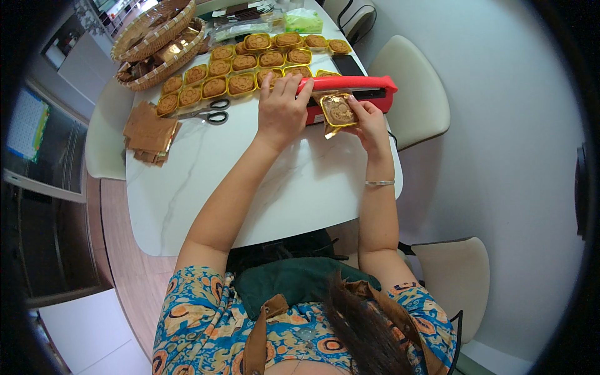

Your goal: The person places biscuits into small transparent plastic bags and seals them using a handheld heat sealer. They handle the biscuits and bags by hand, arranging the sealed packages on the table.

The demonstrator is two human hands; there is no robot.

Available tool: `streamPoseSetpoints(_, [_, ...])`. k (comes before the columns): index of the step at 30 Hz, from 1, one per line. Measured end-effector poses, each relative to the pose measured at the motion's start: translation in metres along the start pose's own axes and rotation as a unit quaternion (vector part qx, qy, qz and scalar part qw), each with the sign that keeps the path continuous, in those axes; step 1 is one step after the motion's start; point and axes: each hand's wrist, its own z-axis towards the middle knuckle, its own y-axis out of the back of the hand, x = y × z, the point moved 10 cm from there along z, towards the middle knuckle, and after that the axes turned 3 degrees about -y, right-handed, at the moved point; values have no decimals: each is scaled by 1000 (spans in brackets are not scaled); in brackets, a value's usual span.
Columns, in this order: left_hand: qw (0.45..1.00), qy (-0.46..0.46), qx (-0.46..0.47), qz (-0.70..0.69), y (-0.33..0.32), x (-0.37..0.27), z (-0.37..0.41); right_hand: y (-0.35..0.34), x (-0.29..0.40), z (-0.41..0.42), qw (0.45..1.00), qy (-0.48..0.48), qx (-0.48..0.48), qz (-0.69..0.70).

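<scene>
My left hand lies on the left end of the red arm of an impulse bag sealer, fingers spread over it. In my right hand, between thumb and fingers, is a mooncake in a yellow tray inside a clear-and-gold bag. The bag's upper edge is at the sealer's jaw; whether it is clamped there cannot be told. Behind and left of the sealer, rows of mooncakes in yellow trays cover the back of the table. Scissors with black handles lie beside them, near a stack of flat brown-gold bags.
Two wicker baskets with packaged items stand stacked at the back left. A black phone lies behind the sealer. A green tissue pack is at the back of the white table. Chairs flank the table.
</scene>
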Motion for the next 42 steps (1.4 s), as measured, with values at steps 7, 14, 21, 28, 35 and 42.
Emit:
streamPoseSetpoints(7, [1000,-1,-2,6,0,1,-1,1,-2,2,1000,-5,1,-6])
streamPoseSetpoints(14, [1000,-2,9,8,-3,2,-1,4,-4,2,1000,-7,-2,-17])
streamPoseSetpoints(21, [1000,0,27,16,-3,0,-3,4,-6,2,1000,-1,-2,0])
streamPoseSetpoints(28, [999,4,33,19,-7,1,-7,3,-5,2,1000,7,-5,-16])
streamPoseSetpoints(35, [998,14,53,20,-9,1,-8,2,-4,-1,1000,6,-9,1])
streamPoseSetpoints(42, [998,16,51,22,-9,2,-10,4,-6,-2,1000,6,-8,-2])
